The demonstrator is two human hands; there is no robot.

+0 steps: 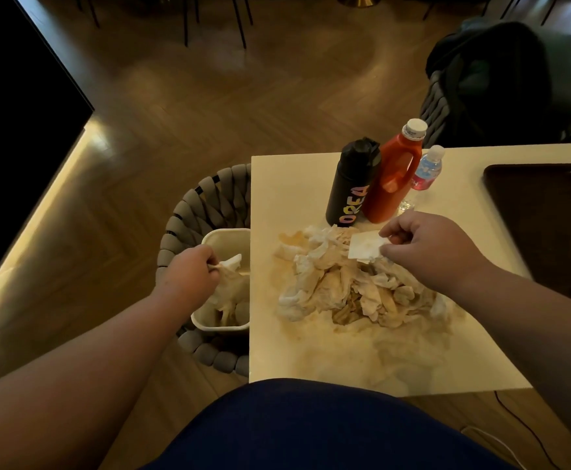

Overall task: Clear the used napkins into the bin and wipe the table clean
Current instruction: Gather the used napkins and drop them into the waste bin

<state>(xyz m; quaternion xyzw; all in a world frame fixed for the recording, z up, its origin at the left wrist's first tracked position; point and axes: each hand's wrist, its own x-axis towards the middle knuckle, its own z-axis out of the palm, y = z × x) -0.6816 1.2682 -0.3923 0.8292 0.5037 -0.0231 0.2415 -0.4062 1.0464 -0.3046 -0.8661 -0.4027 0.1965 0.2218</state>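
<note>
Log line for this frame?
left hand: holds crumpled napkin over bin | right hand: pinches flat napkin above pile | table: stained, unwiped

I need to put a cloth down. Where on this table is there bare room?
Bare: the table corner left of the black bottle; the strip between the water bottle and the tray. Crowded: mid-table, under the napkin pile. Near edge: bare but stained.

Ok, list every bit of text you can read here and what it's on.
"OREA": coloured letters running up the black bottle; more may be hidden.
Red bottle: print on its white cap is too small to read.
Small water bottle: label too blurred to read.
</note>
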